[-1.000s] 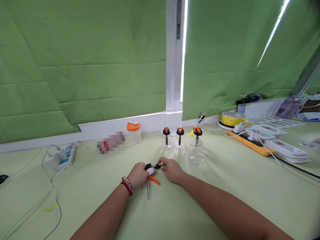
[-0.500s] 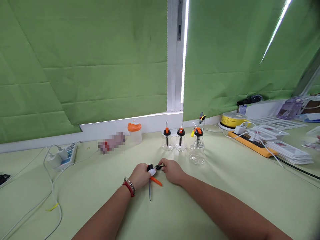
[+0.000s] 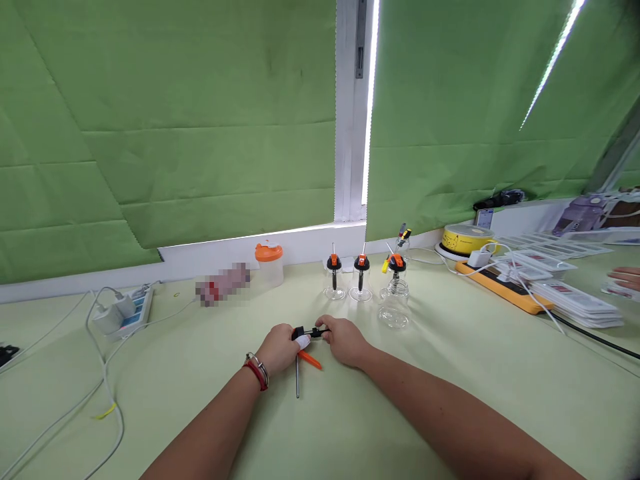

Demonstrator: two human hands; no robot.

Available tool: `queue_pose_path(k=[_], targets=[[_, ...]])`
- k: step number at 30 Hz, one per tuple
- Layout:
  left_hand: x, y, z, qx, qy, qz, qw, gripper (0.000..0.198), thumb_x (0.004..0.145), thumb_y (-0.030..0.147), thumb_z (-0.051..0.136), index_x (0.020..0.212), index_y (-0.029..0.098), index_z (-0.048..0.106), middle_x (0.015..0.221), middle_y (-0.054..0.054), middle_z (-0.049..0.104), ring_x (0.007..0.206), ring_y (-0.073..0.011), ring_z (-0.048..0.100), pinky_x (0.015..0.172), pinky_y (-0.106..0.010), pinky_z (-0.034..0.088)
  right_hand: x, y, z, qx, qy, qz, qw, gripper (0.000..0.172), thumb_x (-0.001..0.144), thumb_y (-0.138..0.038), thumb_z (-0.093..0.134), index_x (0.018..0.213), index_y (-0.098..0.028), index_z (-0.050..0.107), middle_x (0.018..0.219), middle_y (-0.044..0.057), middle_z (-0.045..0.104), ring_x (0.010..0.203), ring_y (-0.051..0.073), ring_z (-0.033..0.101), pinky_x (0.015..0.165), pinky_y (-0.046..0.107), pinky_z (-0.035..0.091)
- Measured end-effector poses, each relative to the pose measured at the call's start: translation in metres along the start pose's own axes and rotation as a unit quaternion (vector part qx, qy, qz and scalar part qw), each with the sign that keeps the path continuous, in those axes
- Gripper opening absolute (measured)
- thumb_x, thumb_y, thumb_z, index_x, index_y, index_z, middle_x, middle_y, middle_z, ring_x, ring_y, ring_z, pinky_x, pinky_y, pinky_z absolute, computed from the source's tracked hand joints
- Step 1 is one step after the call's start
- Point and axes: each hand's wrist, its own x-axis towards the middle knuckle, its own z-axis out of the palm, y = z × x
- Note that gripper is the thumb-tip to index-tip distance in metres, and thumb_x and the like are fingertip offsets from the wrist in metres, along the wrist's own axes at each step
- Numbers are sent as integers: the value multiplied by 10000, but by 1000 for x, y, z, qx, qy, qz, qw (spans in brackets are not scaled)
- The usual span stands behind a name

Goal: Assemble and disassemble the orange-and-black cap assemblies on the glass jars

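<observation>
My left hand (image 3: pixel 277 350) is closed around the black cap (image 3: pixel 298 333) of a bottle pump. An orange lever (image 3: pixel 311 361) and a thin metal tube (image 3: pixel 297 381) stick out below that hand, towards me. My right hand (image 3: pixel 347 342) pinches the pump's black stem (image 3: pixel 318 332) at the other end, partly hidden by the fingers. Between the hands a short thin section of the stem shows. Behind them stand a left glass jar (image 3: pixel 333 291) and a middle glass jar (image 3: pixel 361 293), both topped with similar black and orange pumps. An uncapped clear jar (image 3: pixel 395 316) stands to their right.
An orange-lidded cup (image 3: pixel 271 267) stands at the back, beside a blurred pink item (image 3: pixel 227 283). White power strip (image 3: pixel 139 317) and cables lie left. An orange power strip (image 3: pixel 505 288) and stacked white trays (image 3: pixel 580 305) lie right. Another person's hand (image 3: pixel 625 277) shows at the right edge.
My hands keep the same hold on the pump, with only a very slight shift. At the far right, another person's hand has come further into view.
</observation>
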Motion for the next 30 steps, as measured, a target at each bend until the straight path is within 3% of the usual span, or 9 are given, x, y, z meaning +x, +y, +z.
queue_pose_path(k=[30], targets=[[-1,3,-1,0,4,3,1000,334,714,484,484,582,178,466,533,28,406,492,-107,349,486,-236,251,1,1,1,-3,6,11,1000,193,809,-162,472,980,-225,535,751,7,567,646,125,459,552,225,234]])
